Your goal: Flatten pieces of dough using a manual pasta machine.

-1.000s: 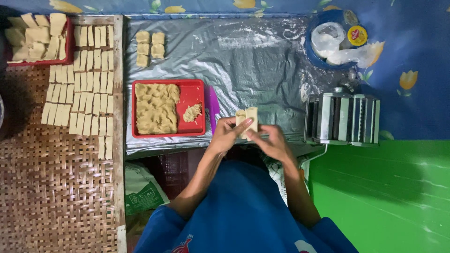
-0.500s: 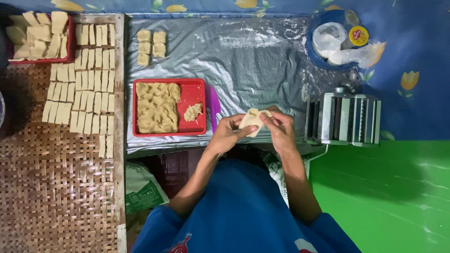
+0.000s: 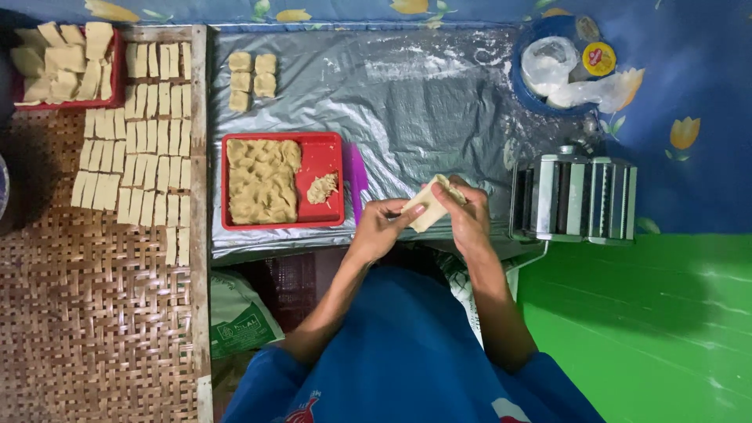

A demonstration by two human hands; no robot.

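1. At the far left we see a woven mat (image 3: 86, 313) carrying rows of flat, pale dough strips (image 3: 137, 149), laid side by side without overlapping, likely so they do not stick; a red tray of dough pieces (image 3: 66, 66) sits at its top corner.
2. On the grey plastic sheet (image 3: 423, 102), dusted with flour, stand a few small dough blocks (image 3: 251, 78) and a red tray (image 3: 329, 215) of rough dough lumps, close to our reach.
3. Our left hand (image 3: 380, 227) pinches the lower end of a dough piece (image 3: 425, 211), fingers closed narrowly on it.
4. Our right hand (image 3: 466, 215) grips the upper end, curled over it, so the piece is held between both hands just above the table edge, apparently for shaping.
5. Just right stands a metal dough roller (image 3: 576, 196), near the hands; beyond it, a blue bowl (image 3: 533, 98) holds white bags.
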